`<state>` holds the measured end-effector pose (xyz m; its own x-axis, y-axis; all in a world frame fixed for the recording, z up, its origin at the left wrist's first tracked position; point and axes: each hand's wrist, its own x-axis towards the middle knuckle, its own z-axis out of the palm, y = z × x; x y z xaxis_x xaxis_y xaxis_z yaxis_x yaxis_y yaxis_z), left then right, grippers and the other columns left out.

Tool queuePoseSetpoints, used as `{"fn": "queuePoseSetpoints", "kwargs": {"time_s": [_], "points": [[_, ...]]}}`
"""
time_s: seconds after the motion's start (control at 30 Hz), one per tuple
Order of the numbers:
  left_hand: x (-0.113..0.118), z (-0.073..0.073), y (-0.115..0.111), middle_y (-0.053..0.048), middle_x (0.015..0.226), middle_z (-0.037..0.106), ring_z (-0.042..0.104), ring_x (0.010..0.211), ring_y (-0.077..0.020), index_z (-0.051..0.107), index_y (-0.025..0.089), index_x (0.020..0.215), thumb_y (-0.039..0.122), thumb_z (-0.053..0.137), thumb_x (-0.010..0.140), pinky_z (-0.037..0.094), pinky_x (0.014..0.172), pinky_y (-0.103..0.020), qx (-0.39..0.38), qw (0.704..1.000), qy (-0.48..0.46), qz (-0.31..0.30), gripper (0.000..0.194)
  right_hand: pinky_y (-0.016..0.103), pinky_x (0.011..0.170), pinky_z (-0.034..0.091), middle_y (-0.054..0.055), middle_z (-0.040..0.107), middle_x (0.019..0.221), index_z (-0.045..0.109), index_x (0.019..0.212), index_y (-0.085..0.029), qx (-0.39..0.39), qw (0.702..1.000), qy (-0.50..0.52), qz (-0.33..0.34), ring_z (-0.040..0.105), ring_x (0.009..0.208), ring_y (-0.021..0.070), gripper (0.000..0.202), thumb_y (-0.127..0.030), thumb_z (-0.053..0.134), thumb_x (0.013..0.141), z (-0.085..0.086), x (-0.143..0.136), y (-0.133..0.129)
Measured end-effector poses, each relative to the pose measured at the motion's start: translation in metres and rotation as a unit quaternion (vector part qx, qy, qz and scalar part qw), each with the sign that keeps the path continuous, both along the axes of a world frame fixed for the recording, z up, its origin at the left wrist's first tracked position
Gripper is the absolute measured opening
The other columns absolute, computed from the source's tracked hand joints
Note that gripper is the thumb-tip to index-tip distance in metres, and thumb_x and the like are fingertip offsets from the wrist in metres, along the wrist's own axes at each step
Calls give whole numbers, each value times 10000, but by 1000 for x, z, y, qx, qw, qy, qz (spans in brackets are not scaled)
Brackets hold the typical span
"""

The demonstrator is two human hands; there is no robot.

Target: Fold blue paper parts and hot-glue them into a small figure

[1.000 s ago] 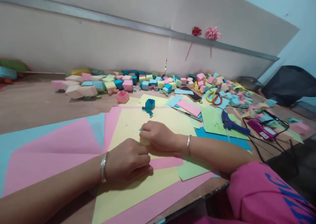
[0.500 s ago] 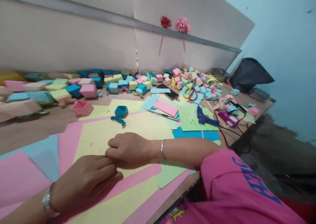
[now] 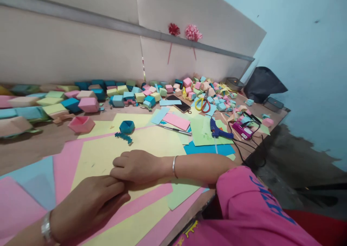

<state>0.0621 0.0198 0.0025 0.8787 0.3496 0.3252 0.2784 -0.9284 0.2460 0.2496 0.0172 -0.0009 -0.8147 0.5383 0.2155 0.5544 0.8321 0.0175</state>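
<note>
My left hand [image 3: 88,204] rests low on the coloured sheets, its fingers bent together against my right hand. Palm down on the yellow sheet [image 3: 151,139], my right hand [image 3: 137,166] has its fingers curled, touching the left fingertips. Whatever lies under the fingers, if anything, is hidden. Just beyond the hands sit a small blue paper cup shape [image 3: 127,127] and a crinkled blue strip [image 3: 124,137]. An open pink paper box [image 3: 81,124] stands to their left.
Many folded paper boxes [image 3: 89,104] line the board. To the right lie a pen [image 3: 176,129], scissors [image 3: 202,104], a phone [image 3: 178,103], a blue glue gun [image 3: 220,131] and a purple corded device [image 3: 243,129]. Paper flowers [image 3: 193,33] hang above.
The view has shifted slightly, so the table things appear further left and a little lower. Both hands keep the same pose, touching each other.
</note>
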Motion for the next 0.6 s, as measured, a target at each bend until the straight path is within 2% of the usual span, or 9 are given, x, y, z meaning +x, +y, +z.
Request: {"fn": "queuePoseSetpoints", "kwargs": {"time_s": [0.1, 0.2, 0.3, 0.37, 0.43, 0.5, 0.53, 0.6], "points": [[-2, -3, 3, 14, 606, 629, 575, 525, -147, 588, 216, 666, 267, 531, 867, 357, 486, -284, 2, 997, 64, -40, 215, 332, 656, 332, 55, 526, 888, 559, 960, -154, 0, 1000, -7, -1, 462, 776, 197, 218, -256, 368, 941, -2, -1, 1], [-2, -4, 4, 5, 620, 638, 584, 539, -153, 599, 210, 692, 292, 524, 889, 344, 497, -287, -3, 996, 78, -43, 226, 332, 645, 340, 61, 538, 888, 559, 943, -154, 0, 1000, -15, 0, 467, 774, 196, 205, -278, 396, 944, -2, -6, -4], [-1, -4, 1, 2, 606, 629, 568, 524, -156, 594, 205, 691, 300, 516, 900, 314, 496, -300, 14, 996, 75, -38, 243, 332, 630, 347, 76, 564, 883, 561, 898, -150, 16, 1000, -19, -20, 475, 777, 197, 190, -263, 415, 944, 9, -4, -7], [-1, -6, -2, 9, 576, 592, 533, 496, -147, 570, 204, 660, 271, 501, 908, 283, 488, -313, 37, 996, 67, -47, 266, 327, 632, 355, 86, 588, 897, 579, 912, -146, 40, 997, -31, -58, 487, 805, 200, 186, -169, 397, 937, 24, 10, 1], [-1, -10, -4, 15, 556, 551, 496, 479, -137, 536, 203, 632, 221, 479, 913, 262, 487, -325, 56, 995, 51, -65, 287, 334, 667, 380, 119, 609, 1021, 606, 989, -137, 64, 987, -52, -140, 498, 897, 219, 226, -101, 399, 908, 41, 37, 19], [-2, -14, -7, 16, 552, 526, 473, 482, -135, 515, 202, 630, 182, 472, 908, 253, 490, -334, 66, 994, 30, -79, 282, 380, 825, 397, 159, 556, 1248, 642, 1016, -114, 85, 957, -91, -262, 467, 1073, 254, 253, -86, 432, 878, 54, 72, 45], [-2, -15, -8, 16, 550, 517, 460, 482, -137, 508, 202, 631, 173, 475, 903, 247, 489, -337, 72, 994, 18, -83, 275, 398, 903, 378, 142, 496, 1359, 659, 1030, -126, 84, 936, -108, -324, 420, 1167, 264, 279, -81, 434, 870, 58, 90, 58], [-3, -16, -10, 14, 550, 507, 442, 481, -142, 499, 203, 630, 163, 486, 890, 237, 485, -339, 81, 993, 2, -87, 263, 463, 999, 315, 134, 400, 1469, 696, 987, -112, 82, 918, -117, -369, 331, 1276, 312, 292, -77, 441, 848, 57, 122, 81]]}}
